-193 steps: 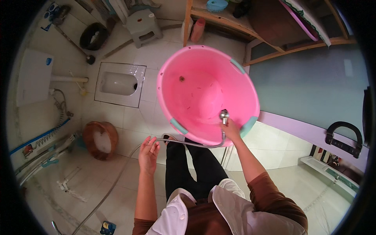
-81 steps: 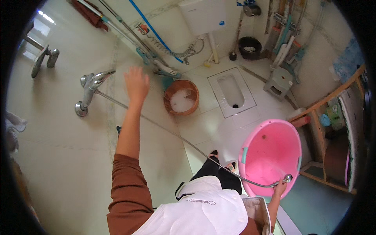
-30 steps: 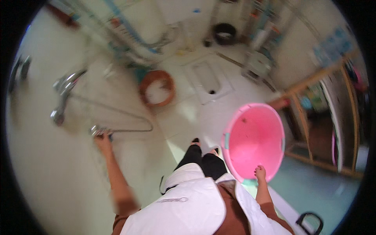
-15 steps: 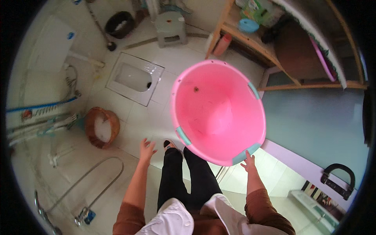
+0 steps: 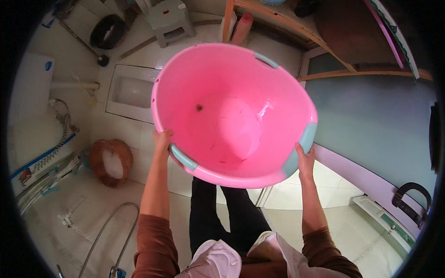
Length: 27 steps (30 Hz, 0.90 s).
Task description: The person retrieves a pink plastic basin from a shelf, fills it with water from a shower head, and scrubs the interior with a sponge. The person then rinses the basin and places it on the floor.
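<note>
While both hands gripped its rim, the pink plastic tub (image 5: 232, 111) hung lifted off the tiled floor (image 5: 333, 222). Left hand (image 5: 162, 139) fingers curled over the edge by the grey-blue handle (image 5: 183, 157); right hand (image 5: 303, 160) clasped the opposite one. Specks of dirt lingered inside; emptying seemed left.

Brown sleeves, white apron, black trousers

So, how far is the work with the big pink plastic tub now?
Looks done: the big pink plastic tub is lifted off the floor, no standing water visible inside. In hand: the left hand and right hand grip its rim. Left: dark specks sit on its bottom; the metal shower hose lies on the floor.
</note>
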{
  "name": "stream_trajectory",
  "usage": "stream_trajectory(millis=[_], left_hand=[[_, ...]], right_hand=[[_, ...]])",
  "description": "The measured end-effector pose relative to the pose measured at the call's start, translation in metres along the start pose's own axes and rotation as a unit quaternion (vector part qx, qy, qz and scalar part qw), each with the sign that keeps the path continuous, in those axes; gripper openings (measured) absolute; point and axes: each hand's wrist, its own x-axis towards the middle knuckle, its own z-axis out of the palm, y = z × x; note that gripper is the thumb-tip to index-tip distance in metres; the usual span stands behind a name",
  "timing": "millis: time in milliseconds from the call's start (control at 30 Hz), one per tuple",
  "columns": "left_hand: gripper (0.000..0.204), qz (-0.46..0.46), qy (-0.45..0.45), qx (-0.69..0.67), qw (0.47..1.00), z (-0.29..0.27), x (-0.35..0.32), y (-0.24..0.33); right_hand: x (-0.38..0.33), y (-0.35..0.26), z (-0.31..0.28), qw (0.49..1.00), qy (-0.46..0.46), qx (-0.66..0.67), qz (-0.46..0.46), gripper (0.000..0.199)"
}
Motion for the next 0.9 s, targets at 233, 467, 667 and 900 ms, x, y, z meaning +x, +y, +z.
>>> stream_trajectory(millis=[233,467,667,900], left_hand=[[0.04,0.136,0.112,0.062,0.982,-0.07,-0.091,0.043],[0.063,0.197,0.23,-0.014,0.953,-0.167,-0.231,0.037],[0.058,0.215,0.271,-0.225,0.911,-0.268,-0.254,0.005],[0.051,0.104,0.2,-0.367,0.903,-0.206,-0.167,-0.056]], right_hand=[[-0.017,0.073,0.044,0.974,-0.106,0.052,0.195,0.075],[-0.093,0.071,0.102,0.918,-0.158,0.283,0.229,0.08],[-0.086,-0.087,0.186,0.954,-0.247,0.161,-0.057,0.065],[-0.082,-0.189,0.101,0.974,-0.157,0.072,-0.149,0.055]])
